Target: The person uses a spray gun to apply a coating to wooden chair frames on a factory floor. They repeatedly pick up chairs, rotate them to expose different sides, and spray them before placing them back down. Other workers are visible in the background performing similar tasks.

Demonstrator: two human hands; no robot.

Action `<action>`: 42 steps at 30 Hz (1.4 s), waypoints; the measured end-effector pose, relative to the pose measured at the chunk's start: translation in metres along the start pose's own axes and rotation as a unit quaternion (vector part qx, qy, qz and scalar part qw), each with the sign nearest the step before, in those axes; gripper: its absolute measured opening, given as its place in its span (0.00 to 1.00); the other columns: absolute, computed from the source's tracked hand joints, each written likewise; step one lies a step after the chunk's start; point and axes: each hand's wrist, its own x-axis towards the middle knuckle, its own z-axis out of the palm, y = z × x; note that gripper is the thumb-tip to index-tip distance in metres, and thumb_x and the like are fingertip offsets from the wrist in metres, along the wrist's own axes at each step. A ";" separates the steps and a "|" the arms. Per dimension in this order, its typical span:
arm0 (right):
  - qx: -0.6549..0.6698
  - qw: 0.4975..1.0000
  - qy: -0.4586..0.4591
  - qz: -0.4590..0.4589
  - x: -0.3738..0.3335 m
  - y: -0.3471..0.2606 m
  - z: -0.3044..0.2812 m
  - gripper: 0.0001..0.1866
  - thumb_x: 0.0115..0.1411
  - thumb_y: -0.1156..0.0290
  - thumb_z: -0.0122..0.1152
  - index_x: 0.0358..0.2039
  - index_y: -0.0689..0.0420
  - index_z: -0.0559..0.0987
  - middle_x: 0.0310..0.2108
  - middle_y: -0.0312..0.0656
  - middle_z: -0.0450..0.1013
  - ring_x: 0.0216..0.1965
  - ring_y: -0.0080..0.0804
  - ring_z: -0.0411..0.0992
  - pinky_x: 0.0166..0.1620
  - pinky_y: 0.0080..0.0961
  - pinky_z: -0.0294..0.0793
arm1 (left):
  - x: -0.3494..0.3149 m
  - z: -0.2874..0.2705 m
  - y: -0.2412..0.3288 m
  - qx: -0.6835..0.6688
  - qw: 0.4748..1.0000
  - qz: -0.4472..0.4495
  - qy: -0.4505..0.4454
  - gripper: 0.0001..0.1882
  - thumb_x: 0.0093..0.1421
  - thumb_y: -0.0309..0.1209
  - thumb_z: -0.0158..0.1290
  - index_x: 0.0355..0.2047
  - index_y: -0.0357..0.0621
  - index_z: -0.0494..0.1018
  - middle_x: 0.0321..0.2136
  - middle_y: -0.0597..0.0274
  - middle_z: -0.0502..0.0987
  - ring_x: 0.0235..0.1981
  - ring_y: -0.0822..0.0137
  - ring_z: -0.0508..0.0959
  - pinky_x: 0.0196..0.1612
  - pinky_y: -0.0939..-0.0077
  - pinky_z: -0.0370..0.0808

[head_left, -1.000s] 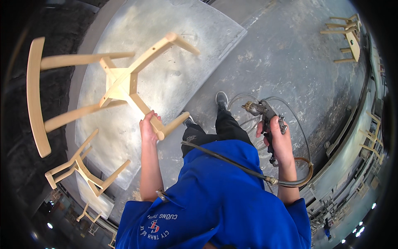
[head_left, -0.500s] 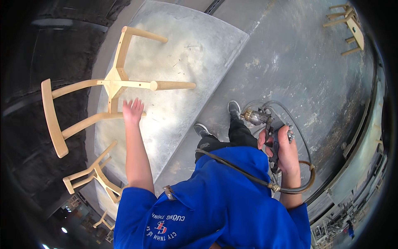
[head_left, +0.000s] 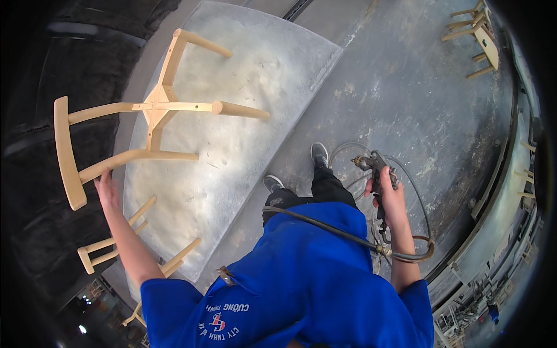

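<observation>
A pale wooden chair frame (head_left: 152, 110) stands upside down on a round white-dusted platform (head_left: 261, 75), its legs pointing outward. My left hand (head_left: 107, 188) reaches out with fingers spread, touching the frame's lower leg near the curved back rail (head_left: 65, 155). My right hand (head_left: 387, 194) grips a spray gun (head_left: 376, 168), nozzle pointing away from me. A dark hose (head_left: 325, 227) runs from the gun across my blue shirt and loops on the floor.
A second wooden chair frame (head_left: 119, 240) hangs beside the platform at lower left. Another chair frame (head_left: 477, 36) stands far right on the grey concrete floor (head_left: 418, 98). A curved rail (head_left: 505, 185) borders the right side. My feet stand at the platform's edge.
The chair frame has turned on the platform, its back rail swinging toward lower left. My left hand let go of a leg, then followed the frame leftward. The spray gun stayed held.
</observation>
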 end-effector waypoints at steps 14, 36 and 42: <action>0.044 0.988 0.024 -0.146 -0.094 -0.039 0.065 0.30 0.72 0.42 0.43 0.42 0.59 0.77 0.26 0.36 0.75 0.26 0.19 0.72 0.21 0.15 0.63 | -0.176 0.023 -0.017 -0.170 0.970 0.170 0.035 0.18 0.59 0.34 0.63 0.43 0.36 0.72 0.36 0.56 0.78 0.41 0.64 0.79 0.53 0.66 0.73; -0.041 0.917 -0.138 -0.372 -0.151 -0.084 0.138 0.28 0.71 0.50 0.52 0.57 0.63 0.72 0.28 0.36 0.75 0.20 0.12 0.63 0.22 0.12 0.60 | -0.048 -0.083 0.045 -0.317 0.927 0.045 0.195 0.08 0.58 0.23 0.58 0.34 0.29 0.74 0.28 0.55 0.75 0.29 0.64 0.79 0.35 0.70 0.82; -0.049 0.961 -0.033 -0.272 -0.137 -0.058 0.120 0.19 0.73 0.54 0.50 0.48 0.59 0.74 0.25 0.34 0.74 0.17 0.11 0.59 0.20 0.12 0.56 | -0.023 -0.118 0.016 -0.327 0.934 0.058 0.132 0.06 0.59 0.23 0.57 0.33 0.31 0.74 0.28 0.57 0.75 0.30 0.64 0.78 0.39 0.69 0.82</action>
